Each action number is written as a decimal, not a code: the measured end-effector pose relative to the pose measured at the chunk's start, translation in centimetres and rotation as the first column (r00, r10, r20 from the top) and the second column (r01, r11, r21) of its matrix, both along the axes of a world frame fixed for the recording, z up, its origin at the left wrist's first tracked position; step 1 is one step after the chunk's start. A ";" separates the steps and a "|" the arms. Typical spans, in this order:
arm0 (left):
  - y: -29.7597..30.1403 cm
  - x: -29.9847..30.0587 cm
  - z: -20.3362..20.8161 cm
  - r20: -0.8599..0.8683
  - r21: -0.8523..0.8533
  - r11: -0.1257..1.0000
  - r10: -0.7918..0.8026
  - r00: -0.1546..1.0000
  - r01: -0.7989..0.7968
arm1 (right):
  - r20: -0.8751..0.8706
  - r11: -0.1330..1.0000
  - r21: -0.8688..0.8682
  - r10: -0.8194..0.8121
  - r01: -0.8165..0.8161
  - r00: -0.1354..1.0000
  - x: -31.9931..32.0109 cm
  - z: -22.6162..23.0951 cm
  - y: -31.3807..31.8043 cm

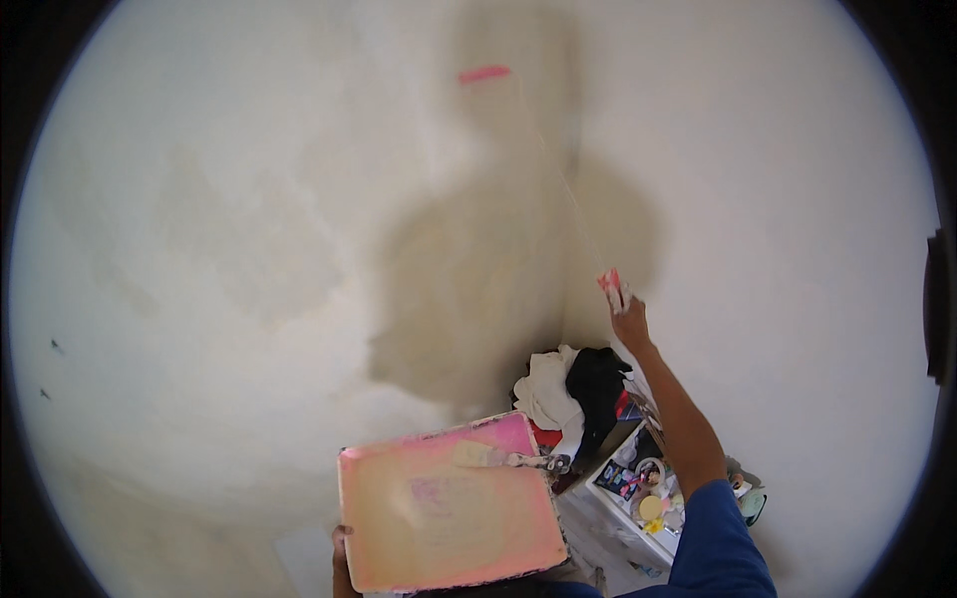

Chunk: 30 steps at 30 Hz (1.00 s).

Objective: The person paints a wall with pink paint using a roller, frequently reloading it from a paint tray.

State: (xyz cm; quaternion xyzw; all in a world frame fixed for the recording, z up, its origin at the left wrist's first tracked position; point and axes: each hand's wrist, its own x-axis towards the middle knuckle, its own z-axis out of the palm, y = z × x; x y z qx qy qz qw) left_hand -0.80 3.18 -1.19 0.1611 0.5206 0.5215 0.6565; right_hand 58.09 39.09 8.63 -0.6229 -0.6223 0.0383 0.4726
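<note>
My left hand [342, 543] grips the left edge of a shallow rectangular paint tray [454, 553], tinted peach and pink, held low in front of me. Across the tray's upper right lies a paintbrush [518, 459] with pale bristles and a paint-stained handle. My right hand [630, 322] is raised close to the wall, closed on a small paint-smeared tool [611, 287] with pink-red and white on it. Its exact kind is too small to make out. Higher on the wall, left of this hand and apart from it, is a short pink stroke [485, 74].
A pale wall [249, 219] with patchy stains and my shadow fills most of the view. Below my right arm stands a white drawer unit [623, 518] holding small jars and odds and ends. White and black cloths [593, 389] are heaped at its far end.
</note>
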 end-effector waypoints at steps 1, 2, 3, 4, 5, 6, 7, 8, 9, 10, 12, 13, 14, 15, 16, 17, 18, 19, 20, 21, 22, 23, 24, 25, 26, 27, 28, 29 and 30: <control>0.3 0.3 0.1 -0.005 -0.005 1.000 -0.003 1.000 0.003 | 0.118 0.994 0.109 -0.003 -0.010 0.993 1.1 1.2 1.7; 0.3 0.6 0.6 -0.015 -0.015 1.000 0.004 1.000 -0.005 | 0.271 0.980 0.200 -0.069 0.014 0.960 1.0 3.4 2.8; 0.0 0.8 1.1 -0.033 -0.029 0.999 0.016 0.999 -0.017 | 0.408 0.957 0.291 -0.144 0.021 0.902 0.5 6.4 3.3; 0.0 1.1 1.6 -0.057 -0.046 0.999 0.026 0.998 -0.029 | 0.230 0.966 0.259 -0.068 0.006 0.971 0.0 9.3 4.1; -0.2 1.4 2.0 -0.069 -0.059 0.997 0.036 0.997 -0.040 | 0.041 0.974 0.226 0.006 -0.015 0.999 -0.6 11.5 4.5; -0.1 1.8 2.5 -0.087 -0.074 0.996 0.041 0.995 -0.047 | 0.041 0.975 0.222 0.004 -0.013 0.999 -1.4 13.2 4.4; 0.0 2.2 2.8 -0.054 -0.057 0.997 0.042 0.998 -0.045 | -0.028 0.980 0.196 0.028 -0.022 0.999 -2.2 14.5 4.3; 0.0 2.6 3.2 -0.022 -0.044 0.998 0.042 0.999 -0.042 | -0.098 0.985 0.170 0.050 -0.033 0.994 -2.5 15.0 4.2; 0.1 2.9 3.4 0.043 -0.006 0.999 0.045 0.998 -0.044 | -0.097 0.984 0.173 0.051 -0.033 0.994 -2.5 14.5 4.0; 0.2 2.8 3.2 0.042 -0.003 0.999 0.044 0.998 -0.044 | -0.072 0.983 0.184 0.030 -0.016 0.997 -2.7 12.9 3.8; -0.2 1.9 2.2 0.027 0.051 0.998 0.033 0.999 -0.034 | -0.084 0.988 0.152 0.032 -0.019 0.996 -3.3 9.0 3.3; -0.4 0.5 0.9 0.021 0.047 0.998 0.040 0.999 -0.041 | -0.123 0.993 0.110 0.054 -0.041 0.991 -3.7 6.7 2.7; -0.8 -1.3 -1.1 0.045 0.034 0.999 0.010 0.999 -0.012 | -0.099 0.997 0.076 0.023 -0.016 0.995 -3.8 3.3 2.6; -0.4 -1.5 -1.5 0.076 0.022 0.999 -0.032 0.997 0.030 | -0.069 0.999 0.043 -0.019 0.022 0.997 -3.7 0.8 1.9; -0.3 -1.5 -1.9 0.078 0.016 0.999 -0.038 0.996 0.037 | 0.085 1.000 0.022 0.002 -0.004 0.996 -3.3 -1.5 0.9; 0.4 0.1 -0.5 0.125 0.038 0.998 -0.045 0.991 0.040 | 0.239 1.000 -0.005 0.024 -0.024 0.971 -3.0 -3.5 -0.5; 0.7 1.4 0.9 0.168 0.068 0.997 -0.045 0.985 0.034 | 0.299 0.999 0.032 0.010 -0.020 0.954 -2.1 -6.7 -1.3; 0.4 1.8 1.3 0.166 0.067 0.997 -0.039 0.985 0.028 | 0.328 0.998 0.049 0.010 -0.027 0.945 -2.1 -7.8 -2.2; 0.2 2.0 1.6 0.138 0.039 0.999 0.019 0.990 -0.025 | 0.355 0.997 0.067 0.008 -0.034 0.935 -2.0 -9.0 -3.1; -0.3 2.1 1.8 0.107 0.008 0.996 0.086 0.990 -0.088 | 0.131 0.997 -0.060 0.050 -0.042 0.990 -2.6 -7.9 -4.9; -0.2 2.7 2.7 0.108 0.005 0.996 0.091 0.990 -0.092 | -0.099 0.981 -0.182 0.050 -0.067 0.994 -2.7 -6.9 -5.9; -0.2 3.3 3.7 0.066 -0.012 0.995 0.100 0.993 -0.099 | -0.098 0.980 -0.185 0.054 -0.072 0.994 -2.4 -7.2 -5.8; 0.0 3.8 4.3 0.026 -0.025 0.995 0.099 0.995 -0.098 | -0.072 0.976 -0.212 0.027 -0.041 0.997 -1.1 -7.1 -5.8; 0.0 3.2 3.9 0.027 -0.022 0.995 0.097 0.995 -0.096 | -0.047 0.972 -0.237 0.003 -0.014 0.999 0.0 -7.2 -5.5; -0.1 1.9 2.8 0.027 0.011 0.999 0.034 0.999 -0.034 | -0.026 0.992 -0.127 0.016 -0.019 1.000 0.6 -7.5 -5.1; 0.1 1.5 2.4 0.027 0.049 0.998 -0.029 0.999 0.028 | -0.023 0.993 -0.120 0.014 -0.017 1.000 1.2 -7.2 -4.4; 0.2 1.3 1.8 0.030 0.055 0.998 -0.031 0.999 0.030 | 0.095 0.996 -0.079 0.059 -0.051 0.994 1.8 -6.7 -3.6; 0.4 1.1 1.2 0.027 0.045 0.999 -0.011 1.000 0.010 | 0.214 0.995 -0.044 0.096 -0.089 0.972 2.3 -6.2 -2.7; 0.3 0.9 0.8 0.022 0.027 1.000 0.015 1.000 -0.015 | 0.215 0.995 -0.044 0.098 -0.091 0.972 2.0 -4.7 -2.3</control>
